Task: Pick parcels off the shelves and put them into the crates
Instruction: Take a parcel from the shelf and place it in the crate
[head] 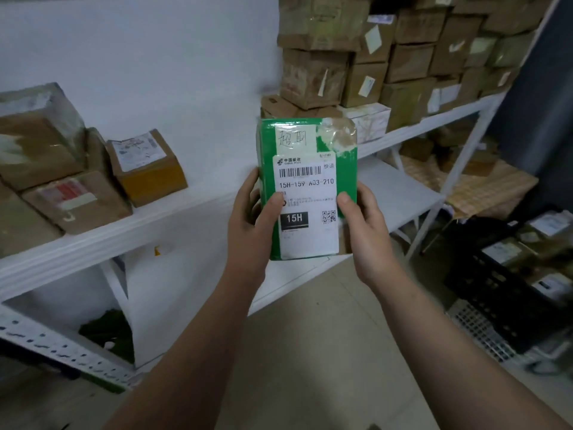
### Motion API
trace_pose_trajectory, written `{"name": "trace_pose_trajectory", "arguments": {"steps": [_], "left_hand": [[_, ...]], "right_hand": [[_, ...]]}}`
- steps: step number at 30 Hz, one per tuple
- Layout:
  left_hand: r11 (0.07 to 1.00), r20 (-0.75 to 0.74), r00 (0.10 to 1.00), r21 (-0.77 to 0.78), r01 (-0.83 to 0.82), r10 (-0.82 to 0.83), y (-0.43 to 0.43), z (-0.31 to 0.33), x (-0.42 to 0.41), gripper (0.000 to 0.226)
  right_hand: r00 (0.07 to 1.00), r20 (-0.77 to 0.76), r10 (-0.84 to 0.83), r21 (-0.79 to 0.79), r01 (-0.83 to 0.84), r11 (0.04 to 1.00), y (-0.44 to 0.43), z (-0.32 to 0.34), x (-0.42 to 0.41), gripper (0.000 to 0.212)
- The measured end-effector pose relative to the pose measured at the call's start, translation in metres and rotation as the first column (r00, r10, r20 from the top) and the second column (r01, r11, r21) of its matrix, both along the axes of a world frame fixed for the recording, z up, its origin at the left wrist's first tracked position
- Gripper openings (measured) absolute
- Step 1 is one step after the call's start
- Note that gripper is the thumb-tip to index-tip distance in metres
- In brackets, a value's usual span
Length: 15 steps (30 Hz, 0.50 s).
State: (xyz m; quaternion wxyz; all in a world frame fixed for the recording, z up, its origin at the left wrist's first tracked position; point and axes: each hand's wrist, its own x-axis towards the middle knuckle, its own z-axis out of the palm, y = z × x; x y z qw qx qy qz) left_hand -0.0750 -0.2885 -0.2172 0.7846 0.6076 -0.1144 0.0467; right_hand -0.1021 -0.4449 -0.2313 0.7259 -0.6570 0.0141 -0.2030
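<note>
Above the floor, in front of the white shelf [93, 240]: you hold the green parcel [305, 181] upright in the air, label facing you, reading 15H-159 A03-210. Your left hand [254, 212] grips its left edge with the thumb on the label. Your right hand [361, 225] grips the right edge the same way. Brown boxes [145, 166] sit on the shelf to the left. The black crate [508, 299], lower right, holds parcels and is well apart from the green one.

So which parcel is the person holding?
The green parcel with the white 15H label, gripped by the left hand and right hand. The other parcels are brown boxes sitting on the shelves or lie in the black crate.
</note>
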Motion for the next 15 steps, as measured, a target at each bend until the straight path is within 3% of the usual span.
{"name": "trace_pose_trajectory", "arguments": {"steps": [4, 8, 15], "left_hand": [[0.998, 0.024, 0.997, 0.001, 0.067, -0.067, -0.043, 0.001, -0.012, 0.043], [0.992, -0.002, 0.992, -0.006, 0.123, -0.123, -0.107, -0.003, -0.027, 0.044], [0.964, -0.019, 0.964, -0.009, 0.266, -0.266, -0.253, -0.019, -0.073, 0.034]], "right_hand": [[0.994, -0.016, -0.105, 0.020, 0.105, 0.994, -0.037, 0.004, -0.024, 0.024], [0.982, -0.059, -0.181, 0.056, 0.185, 0.981, -0.093, 0.004, -0.051, 0.032], [0.939, -0.133, -0.316, 0.087, 0.329, 0.940, -0.229, -0.008, -0.121, 0.028]]}}
